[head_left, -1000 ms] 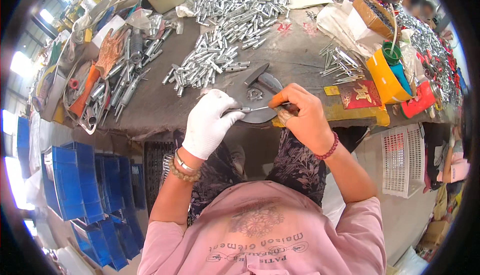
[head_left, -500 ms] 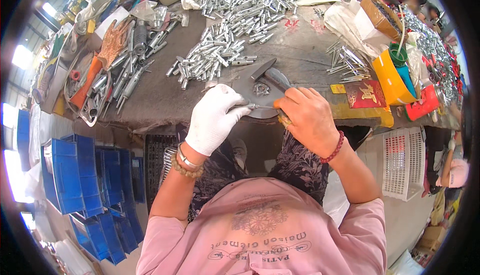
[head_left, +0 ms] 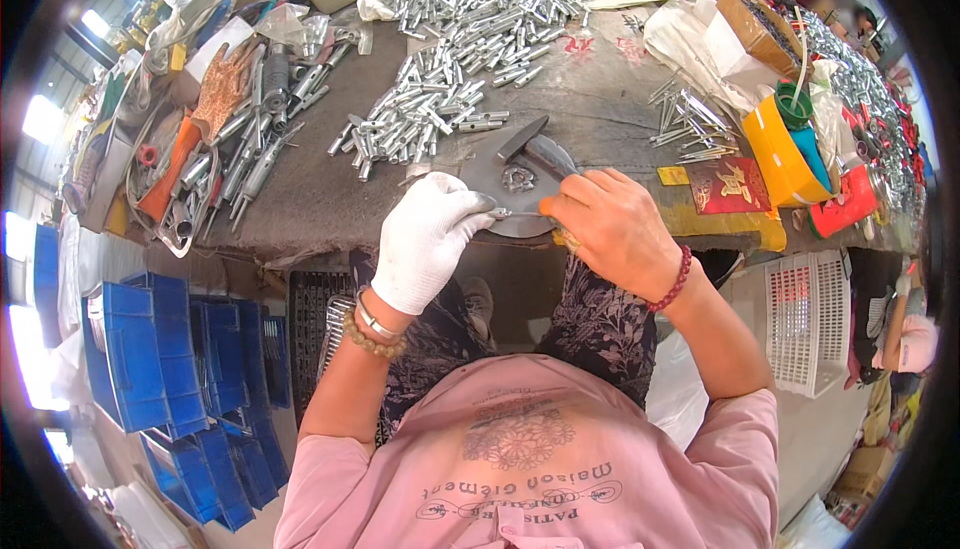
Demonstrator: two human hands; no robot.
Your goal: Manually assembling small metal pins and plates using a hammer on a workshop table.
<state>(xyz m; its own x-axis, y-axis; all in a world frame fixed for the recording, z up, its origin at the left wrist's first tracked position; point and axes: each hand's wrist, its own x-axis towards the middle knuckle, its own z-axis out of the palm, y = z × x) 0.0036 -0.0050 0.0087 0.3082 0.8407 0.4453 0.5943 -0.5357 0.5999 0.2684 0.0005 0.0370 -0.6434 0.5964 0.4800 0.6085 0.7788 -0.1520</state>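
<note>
My left hand (head_left: pixel 427 239), in a white glove, pinches a small silvery metal tube (head_left: pixel 499 213) between thumb and fingertips. From the right, my bare right hand (head_left: pixel 618 231) grips a thin metal rod (head_left: pixel 522 213), its left end meeting the tube; whether it is inside cannot be made out. Orange covering shows at the right fingertips. Both hands are over the near edge of a round grey metal plate (head_left: pixel 522 228). Lying just beyond them, a hammer (head_left: pixel 548 156) has its head on the plate, beside a small ring-shaped metal piece (head_left: pixel 519 180).
A heap of silvery metal tubes (head_left: pixel 440 104) spreads across the bench (head_left: pixel 330 204). Orange gloves (head_left: pixel 185 164) and larger rods lie left; thin rods (head_left: pixel 690 119) and a yellow container (head_left: pixel 785 154) lie right. Blue bins (head_left: pixel 150 349) and a white crate (head_left: pixel 805 324) flank my legs.
My right hand has shifted slightly left and up, and the visible stretch of rod between the hands is a little shorter. My left hand keeps its pinch.
</note>
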